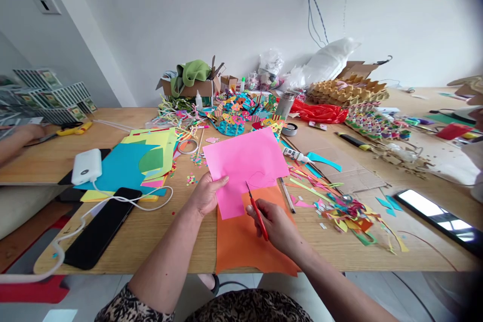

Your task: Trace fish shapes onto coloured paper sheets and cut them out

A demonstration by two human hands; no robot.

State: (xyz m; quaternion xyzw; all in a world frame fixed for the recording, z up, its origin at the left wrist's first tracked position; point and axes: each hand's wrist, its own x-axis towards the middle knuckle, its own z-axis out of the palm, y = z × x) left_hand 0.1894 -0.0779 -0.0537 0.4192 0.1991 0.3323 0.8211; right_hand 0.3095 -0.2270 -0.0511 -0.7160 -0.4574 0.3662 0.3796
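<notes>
My left hand pinches the left edge of a pink paper sheet and holds it up over the table. My right hand grips red-handled scissors whose blades are in the lower edge of the pink sheet, beside a curved outline drawn on it. Under both hands an orange sheet lies flat at the front edge of the wooden table.
A stack of blue, green and yellow paper, a white power bank with cable and a black phone lie to the left. Coloured paper scraps, a glue bottle and a tablet lie right. Another person's arm rests far left.
</notes>
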